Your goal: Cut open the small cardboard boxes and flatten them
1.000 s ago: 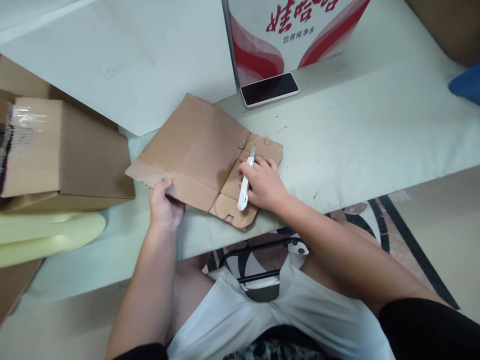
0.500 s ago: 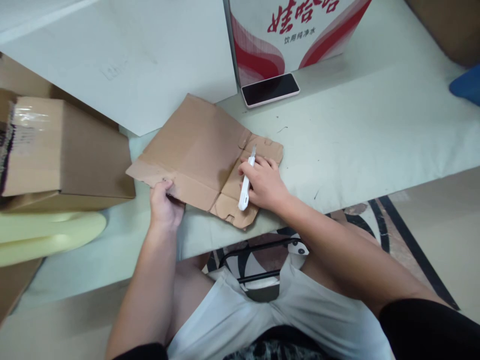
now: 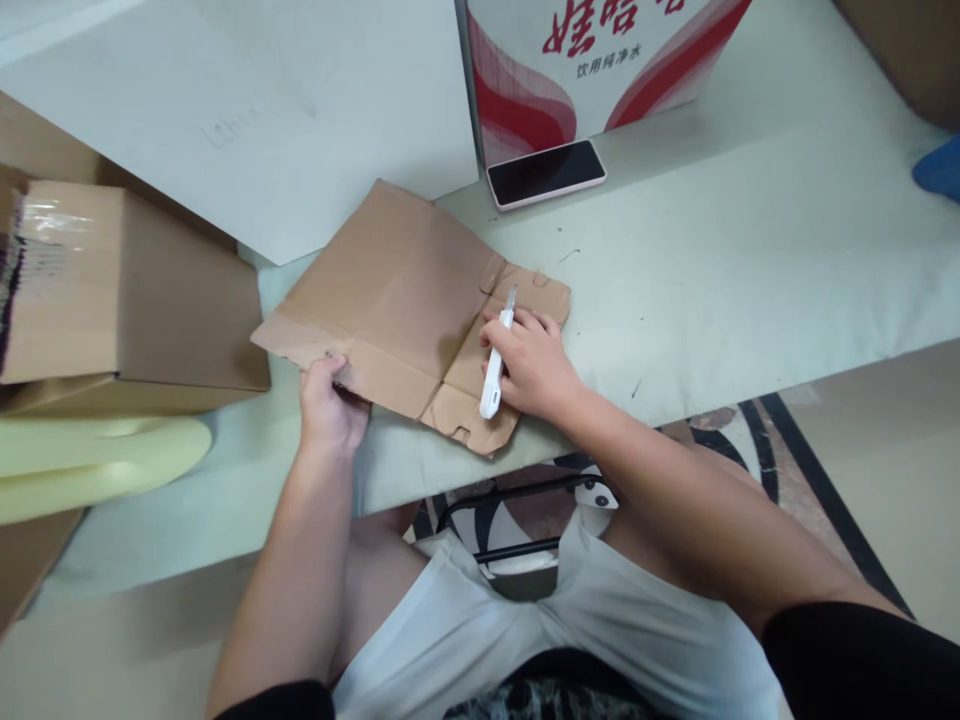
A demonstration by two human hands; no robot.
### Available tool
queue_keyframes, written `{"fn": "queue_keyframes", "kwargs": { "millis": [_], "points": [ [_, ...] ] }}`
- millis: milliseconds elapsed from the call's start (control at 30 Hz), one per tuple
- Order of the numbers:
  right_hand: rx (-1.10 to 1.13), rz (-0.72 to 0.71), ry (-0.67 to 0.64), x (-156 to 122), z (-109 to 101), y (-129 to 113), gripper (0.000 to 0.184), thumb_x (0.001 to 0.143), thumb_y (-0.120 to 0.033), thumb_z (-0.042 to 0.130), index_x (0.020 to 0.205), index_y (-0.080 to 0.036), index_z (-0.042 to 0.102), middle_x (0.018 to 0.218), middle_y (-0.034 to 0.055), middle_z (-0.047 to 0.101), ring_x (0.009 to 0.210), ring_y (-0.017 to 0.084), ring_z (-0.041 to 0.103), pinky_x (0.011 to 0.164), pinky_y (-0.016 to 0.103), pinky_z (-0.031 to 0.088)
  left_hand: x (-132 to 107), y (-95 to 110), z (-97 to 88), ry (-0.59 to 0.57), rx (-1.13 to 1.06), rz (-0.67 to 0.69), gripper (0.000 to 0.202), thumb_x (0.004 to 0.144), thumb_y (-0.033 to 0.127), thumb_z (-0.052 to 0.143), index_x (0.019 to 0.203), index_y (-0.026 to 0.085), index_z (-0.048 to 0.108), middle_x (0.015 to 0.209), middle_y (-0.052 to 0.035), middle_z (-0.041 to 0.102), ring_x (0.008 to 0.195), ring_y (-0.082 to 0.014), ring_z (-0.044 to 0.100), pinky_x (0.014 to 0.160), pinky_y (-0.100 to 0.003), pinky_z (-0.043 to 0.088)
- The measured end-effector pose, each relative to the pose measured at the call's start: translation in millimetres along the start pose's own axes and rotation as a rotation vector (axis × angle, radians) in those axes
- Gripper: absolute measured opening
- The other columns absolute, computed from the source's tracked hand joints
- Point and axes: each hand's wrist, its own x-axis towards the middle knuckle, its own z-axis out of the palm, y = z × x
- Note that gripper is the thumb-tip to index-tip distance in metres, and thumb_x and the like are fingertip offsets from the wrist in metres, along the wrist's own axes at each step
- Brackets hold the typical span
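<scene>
Although the view has slid slightly over the last second, neither grip has shifted and no fresh cut can be made out, so I judge the handling to be at a pause. Nearest: my pale shorts, then two black bars between the knees, above a floor with dark and pinkish inlay. Beyond, over the near part of a pale green tablecloth, my left hand pinches the near left margin of a flattened cardboard, thumb on top, fingers hidden underneath. To the right, my right hand is wrapped around a white cutter, blade bared and pointing far, fingertips on the folded right part of the cardboard; thumb position unclear. Cardboard rests on the cloth, creased, notched along its right end. Surface: a few small dark marks right of it. Left: a pale yellow item, identity uncertain, beside a brown carton. Far: a phone, screen dark, just before a red-and-white carton; left of that, a white box, faint lettering illegible. Far right: a blue object, cut off by the view's edge.
</scene>
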Motion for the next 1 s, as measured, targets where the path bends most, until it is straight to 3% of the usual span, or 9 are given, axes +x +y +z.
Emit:
{"fn": "queue_keyframes", "kwargs": {
  "millis": [467, 1000],
  "points": [
    [-0.008, 0.003, 0.001, -0.2, 0.6, 0.2, 0.027, 0.088, -0.017, 0.056, 0.114, -0.022, 0.061, 0.137, 0.0153, 0.071, 0.137, 0.037, 0.053, 0.114, 0.055, 0.033, 2.2, -0.4, -3.1, 0.042, -0.032, -0.029, 0.027, 0.055, 0.026, 0.073, 0.081, 0.022, 0.064, 0.091, -0.0011, 0.072, 0.090, -0.0193, 0.066, 0.079, -0.027, 0.056],
    [-0.005, -0.001, 0.009, -1.2, -0.9, -0.5, 0.027, 0.089, -0.016, 0.055, 0.114, -0.023, 0.061, 0.138, 0.0148, 0.071, 0.138, 0.036, 0.052, 0.115, 0.055, 0.033, -4.5, 5.9, 8.5, 0.069, -0.036, -0.060, 0.037, 0.049, 0.027, 0.074, 0.082, 0.021, 0.058, 0.087, 0.0013, 0.069, 0.094, -0.0183, 0.063, 0.084, -0.027, 0.050]
  ]
}}
